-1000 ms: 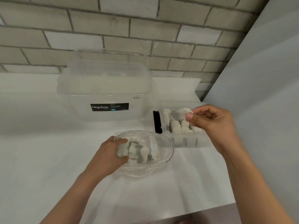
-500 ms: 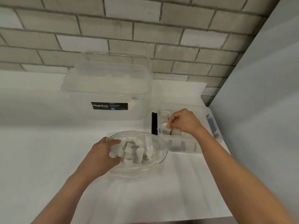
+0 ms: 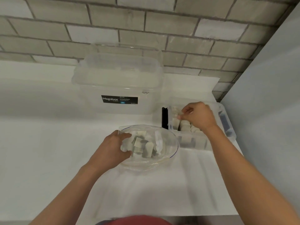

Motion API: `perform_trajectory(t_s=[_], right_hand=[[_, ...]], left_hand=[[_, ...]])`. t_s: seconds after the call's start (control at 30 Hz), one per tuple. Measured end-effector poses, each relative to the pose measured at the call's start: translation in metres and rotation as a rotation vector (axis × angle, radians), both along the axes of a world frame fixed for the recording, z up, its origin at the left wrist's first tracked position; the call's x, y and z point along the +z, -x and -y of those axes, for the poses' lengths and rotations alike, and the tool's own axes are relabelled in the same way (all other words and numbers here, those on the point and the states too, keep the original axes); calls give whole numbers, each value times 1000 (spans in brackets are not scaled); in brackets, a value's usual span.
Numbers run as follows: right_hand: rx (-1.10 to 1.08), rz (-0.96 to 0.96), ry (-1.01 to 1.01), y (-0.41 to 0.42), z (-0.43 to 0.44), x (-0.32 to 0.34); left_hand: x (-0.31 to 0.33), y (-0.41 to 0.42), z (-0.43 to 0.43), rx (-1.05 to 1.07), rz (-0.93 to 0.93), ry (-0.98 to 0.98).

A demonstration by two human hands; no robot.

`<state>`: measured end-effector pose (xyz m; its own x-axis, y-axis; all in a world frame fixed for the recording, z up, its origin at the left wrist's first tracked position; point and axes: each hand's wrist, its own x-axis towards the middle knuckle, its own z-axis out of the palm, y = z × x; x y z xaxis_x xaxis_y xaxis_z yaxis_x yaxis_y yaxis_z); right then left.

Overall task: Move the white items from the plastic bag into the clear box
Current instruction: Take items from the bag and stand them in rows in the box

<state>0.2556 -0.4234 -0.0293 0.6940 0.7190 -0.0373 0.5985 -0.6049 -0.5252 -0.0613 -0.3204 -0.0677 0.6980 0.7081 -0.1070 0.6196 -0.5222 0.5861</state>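
1. Progress, as I judge it, is partway. Small white items (image 3: 184,126), packed upright side by side, already fill part of the small rectangular clear box (image 3: 194,143) of stiff plastic, which stands at the right of the white table (image 3: 48,151).
2. Left to do: a loose heap (image 3: 148,149) of the same pieces lies in the soft, transparent plastic bag (image 3: 162,161), just left of the box. Several more transfers seem needed.
3. The left hand (image 3: 112,148) has its grip closed round the bag's left rim, holding the mouth open.
4. The right hand (image 3: 198,116) is down inside the box, fingers curled among the packed pieces. Whether its grip holds one cannot be told.
5. Materials: the pieces look short, blocky to cylindrical, matt and probably light. The bag is thin, crinkly film with a blue line along its mouth. The box has rigid see-through walls and a black latch (image 3: 164,117) at its left end.
6. Behind stands a large lidded translucent storage tub (image 3: 118,82) with a black label, against a pale brick wall (image 3: 162,38).
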Motion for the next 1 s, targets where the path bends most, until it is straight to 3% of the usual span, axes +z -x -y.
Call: perform_trajectory(t_s=[0.13,0.2,0.3,0.43,0.6,0.77,0.9,1.0], right_hand=[[-35,-98,-374,52,31,40],[53,-210,-446,91,40,53],[311,-317,-176,137,35,40],[442,111,294,150,1,-20],[374,235,545,146,-23,-60],[374,195,477,143,-19,-56],[325,158,188,144,-5,-37],[356,209,108,153,8,-21]], left_hand=[[-1,-1,2,-19,20,-5],[-2,-2,3,-29,30,-15],[-3,-1,7,-46,55,-23],[-3,0,11,-93,74,-61],[-5,0,11,-118,47,-58],[-7,-1,8,-116,43,-43],[-8,-4,5,-113,43,-38],[-7,-4,2,-99,47,-14]])
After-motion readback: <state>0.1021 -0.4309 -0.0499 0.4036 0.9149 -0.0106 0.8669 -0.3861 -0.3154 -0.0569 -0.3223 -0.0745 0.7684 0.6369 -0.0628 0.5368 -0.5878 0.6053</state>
